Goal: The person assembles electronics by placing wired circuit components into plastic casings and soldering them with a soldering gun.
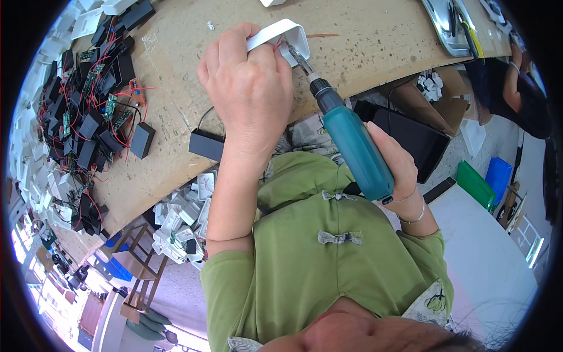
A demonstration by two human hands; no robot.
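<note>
My left hand (249, 88) grips a white plastic housing (287, 32) over the table, its fingers partly hidden inside the shell. In my right hand (396, 164) is a teal electric screwdriver (358, 149), its bit pointing into the open side of the housing. Red wire shows inside the housing near the bit; the exact spot the tip touches is too small to tell. A black box (206, 145) with a dark cable lies under my left wrist, at the table's edge.
A heap of black boxes, circuit boards and red wires (88, 123) covers the table's left, beside piled white housings (29, 141). More white parts (182, 220) sit below the edge. At right are a metal tray (448, 44), a cardboard box (451, 108) and another person's arm (512, 88).
</note>
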